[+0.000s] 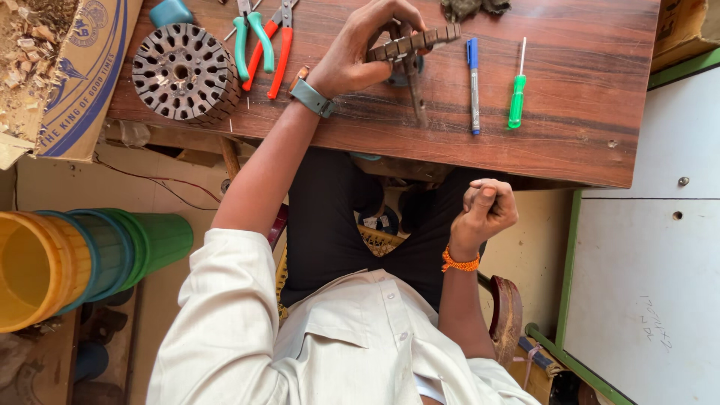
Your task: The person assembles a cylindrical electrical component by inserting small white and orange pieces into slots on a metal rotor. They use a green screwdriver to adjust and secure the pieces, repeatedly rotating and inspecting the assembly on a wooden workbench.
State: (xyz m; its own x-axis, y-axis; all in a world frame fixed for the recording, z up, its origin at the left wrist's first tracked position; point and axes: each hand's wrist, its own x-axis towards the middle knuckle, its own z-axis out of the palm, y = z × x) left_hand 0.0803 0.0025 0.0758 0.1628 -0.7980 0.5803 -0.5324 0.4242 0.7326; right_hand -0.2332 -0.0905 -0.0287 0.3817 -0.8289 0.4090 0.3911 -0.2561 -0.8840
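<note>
Head view: left hand (pixel 352 56) fingers grip a slotted metal strip (pixel 412 43) over the bench (pixel 570 142); right hand (pixel 486 210) hangs fisted, empty. Stator core (pixel 184 73) untouched at left; work seems early.

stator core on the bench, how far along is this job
Done: the stator core lies bare, its slots empty. In hand: the left hand grips a slotted piece over the table; the right hand is a fist off it. Left, probably: pliers, marker and screwdriver lie untouched.
</note>
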